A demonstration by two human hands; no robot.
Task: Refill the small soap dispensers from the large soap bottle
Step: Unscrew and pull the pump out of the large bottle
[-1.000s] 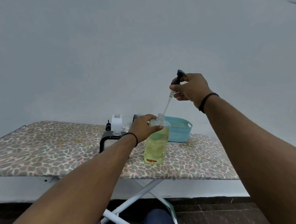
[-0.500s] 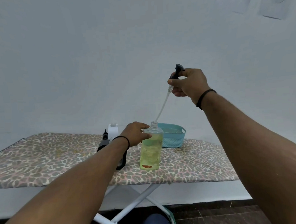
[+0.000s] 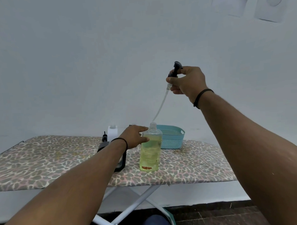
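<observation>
Half hidden behind the left forearm: a black-framed object (image 3: 120, 161) lying on the ironing board (image 3: 45, 159), only its lower curved edge and an upper corner showing, so hard to say what it is. Behind it, a small white dispenser (image 3: 112, 132) near the wall, bottom cut off by the wrist, cap too blurred to read. Just left of that, a thin black nozzle-like piece (image 3: 104, 137), too small to identify. On the wall, top right, two paper sheets cut by the frame edge, one (image 3: 273, 3) bearing a "5".

Standing upright near the front edge of the board: the large soap bottle (image 3: 150, 151), clear, holding yellow-green liquid up to about its shoulder, neck open and uncapped. Steadied at the shoulder by the left hand (image 3: 134, 137), thumb and fingers curved around the side facing the camera's left, touching the plastic.

Held high above and to the right of the bottle: the black pump head (image 3: 175, 70), pinched in the curled fingers and thumb of the right hand (image 3: 188, 82). Hanging from it, a clear dip tube (image 3: 161, 105) slanting down to the left, its tip just above the bottle's open neck, seemingly clear of the mouth though hard to tell.

Just behind the bottle to the right, a teal perforated basket (image 3: 172, 138) on the board, contents not visible
</observation>
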